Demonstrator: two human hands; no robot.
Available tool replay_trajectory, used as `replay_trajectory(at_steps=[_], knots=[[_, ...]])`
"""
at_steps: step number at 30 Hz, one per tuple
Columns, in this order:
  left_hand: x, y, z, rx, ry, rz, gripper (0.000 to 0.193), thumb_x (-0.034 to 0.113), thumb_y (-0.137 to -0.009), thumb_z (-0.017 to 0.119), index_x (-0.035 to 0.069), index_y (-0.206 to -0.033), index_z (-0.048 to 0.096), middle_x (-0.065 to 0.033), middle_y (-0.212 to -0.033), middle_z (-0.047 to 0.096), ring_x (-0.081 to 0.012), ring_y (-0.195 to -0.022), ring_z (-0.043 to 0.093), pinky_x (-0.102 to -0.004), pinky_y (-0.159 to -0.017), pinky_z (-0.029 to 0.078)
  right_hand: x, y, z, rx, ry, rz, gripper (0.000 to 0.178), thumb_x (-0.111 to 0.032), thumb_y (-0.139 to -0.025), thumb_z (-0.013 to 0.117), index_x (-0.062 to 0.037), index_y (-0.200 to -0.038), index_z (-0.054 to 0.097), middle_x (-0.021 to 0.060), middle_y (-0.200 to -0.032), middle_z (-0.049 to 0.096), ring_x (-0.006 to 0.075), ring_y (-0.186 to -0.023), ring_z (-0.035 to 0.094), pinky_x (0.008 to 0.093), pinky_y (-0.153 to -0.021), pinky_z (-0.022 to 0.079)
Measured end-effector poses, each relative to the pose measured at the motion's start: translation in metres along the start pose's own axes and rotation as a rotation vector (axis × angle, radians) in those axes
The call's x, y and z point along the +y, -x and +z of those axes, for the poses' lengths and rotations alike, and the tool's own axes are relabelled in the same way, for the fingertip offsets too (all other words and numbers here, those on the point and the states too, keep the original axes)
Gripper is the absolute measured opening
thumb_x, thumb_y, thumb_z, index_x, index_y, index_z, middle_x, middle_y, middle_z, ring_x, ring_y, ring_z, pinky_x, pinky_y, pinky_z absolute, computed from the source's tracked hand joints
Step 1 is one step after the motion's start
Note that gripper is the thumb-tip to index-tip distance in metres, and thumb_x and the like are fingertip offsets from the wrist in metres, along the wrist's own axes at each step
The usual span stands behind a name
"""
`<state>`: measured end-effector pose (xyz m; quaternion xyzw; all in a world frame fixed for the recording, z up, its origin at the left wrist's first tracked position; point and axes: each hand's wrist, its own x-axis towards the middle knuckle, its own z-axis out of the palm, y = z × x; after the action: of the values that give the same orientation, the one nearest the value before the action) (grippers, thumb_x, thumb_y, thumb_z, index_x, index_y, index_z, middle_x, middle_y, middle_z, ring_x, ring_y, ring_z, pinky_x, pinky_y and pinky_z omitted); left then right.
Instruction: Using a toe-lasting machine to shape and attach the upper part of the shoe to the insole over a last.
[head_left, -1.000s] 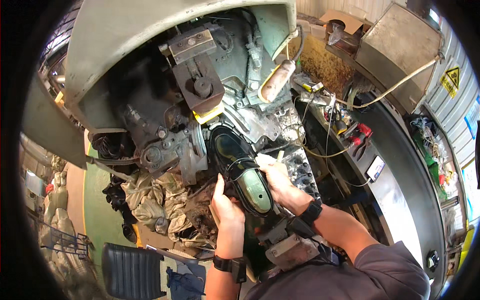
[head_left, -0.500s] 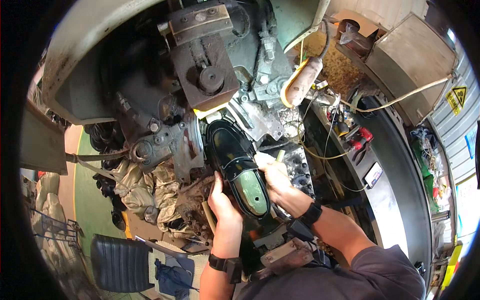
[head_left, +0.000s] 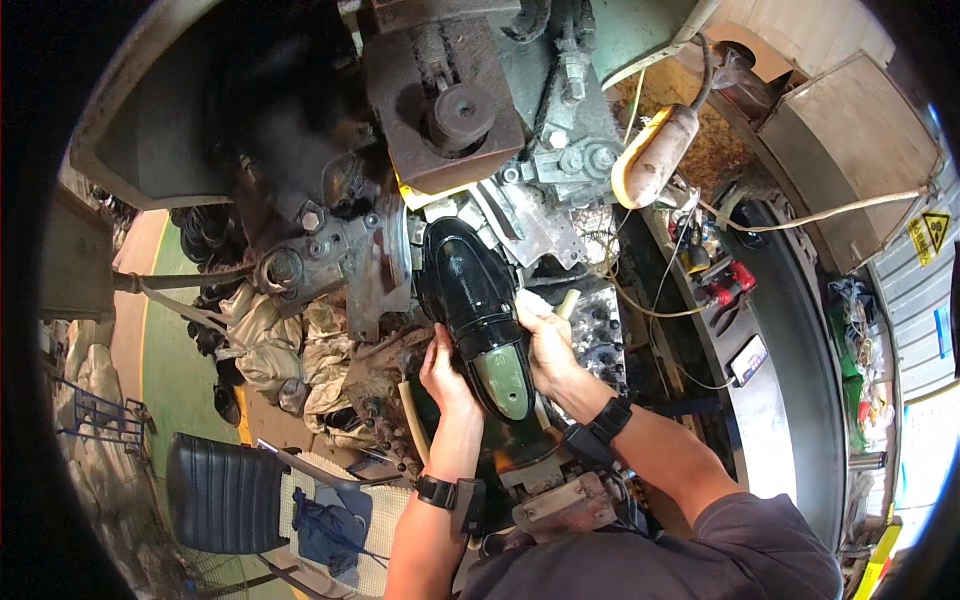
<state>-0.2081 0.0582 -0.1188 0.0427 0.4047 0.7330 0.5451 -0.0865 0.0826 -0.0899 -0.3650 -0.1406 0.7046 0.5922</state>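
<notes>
Left hand (head_left: 445, 372): grip closed on the left side of the black shoe (head_left: 473, 290), frame centre.
Right hand (head_left: 547, 345): grip closed on its right side.
Machine (head_left: 440, 110): above, touching the toe.

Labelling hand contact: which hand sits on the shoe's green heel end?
The left hand lies beside the green heel end of the black shoe; the right hand grips higher, at midshoe.

Person's arms and dress, seen from above

Both forearms bare from wrist to elbow. Left hand (head_left: 446, 372): bare, no glove; black wristband (head_left: 436, 491) with a dark boxy unit (head_left: 467, 506) fixed at its right side. Right hand (head_left: 548, 345): bare, no glove; black wristband (head_left: 607, 419) with a dark strap or unit (head_left: 580, 443) set just beside it on the near side. Grey short-sleeved shirt (head_left: 740, 545) covers the right upper arm and shoulder, cloth plain, no markings visible.
</notes>
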Motion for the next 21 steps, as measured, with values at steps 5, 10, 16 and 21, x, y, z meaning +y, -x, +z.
replay_trajectory(at_steps=[5,10,16,21], knots=[[-0.007,-0.002,-0.001,0.014,-0.024,0.055,0.029,0.024,-0.104,0.061,-0.003,-0.109,0.07,-0.0062,-0.1,0.073,-0.0147,-0.084,0.066,-0.0294,-0.075,0.054,0.008,-0.007,-0.011,-0.031,-0.005,0.007,0.024,-0.023,-0.098,0.069,0.0015,-0.098,0.069,0.0085,-0.09,0.072,0.0176,-0.073,0.069,0.0327,-0.067,0.059],[-0.02,-0.011,-0.012,-0.042,0.033,0.075,0.029,0.025,-0.104,0.061,-0.003,-0.108,0.071,-0.0053,-0.097,0.072,-0.014,-0.081,0.067,-0.0297,-0.072,0.054,0.017,-0.014,-0.02,-0.07,-0.042,-0.006,0.024,-0.023,-0.098,0.07,0.0013,-0.098,0.068,0.0078,-0.09,0.072,0.017,-0.073,0.069,0.0318,-0.066,0.06],[-0.016,-0.008,-0.007,-0.062,0.008,0.086,0.03,0.026,-0.104,0.062,-0.002,-0.108,0.07,-0.0049,-0.096,0.072,-0.0138,-0.08,0.067,-0.0294,-0.07,0.054,0.006,-0.001,-0.003,-0.017,-0.075,0.002,0.024,-0.021,-0.099,0.069,0.0024,-0.104,0.07,0.0087,-0.094,0.073,0.0155,-0.078,0.07,0.0313,-0.068,0.061],[-0.008,0.0,0.003,-0.033,-0.018,0.073,0.032,0.029,-0.104,0.062,-0.002,-0.108,0.07,-0.005,-0.097,0.072,-0.0146,-0.081,0.067,-0.0301,-0.071,0.055,-0.003,0.005,0.006,0.011,-0.046,-0.043,0.023,-0.018,-0.098,0.069,0.0026,-0.11,0.071,0.0091,-0.1,0.074,0.0151,-0.082,0.071,0.0299,-0.07,0.061]])
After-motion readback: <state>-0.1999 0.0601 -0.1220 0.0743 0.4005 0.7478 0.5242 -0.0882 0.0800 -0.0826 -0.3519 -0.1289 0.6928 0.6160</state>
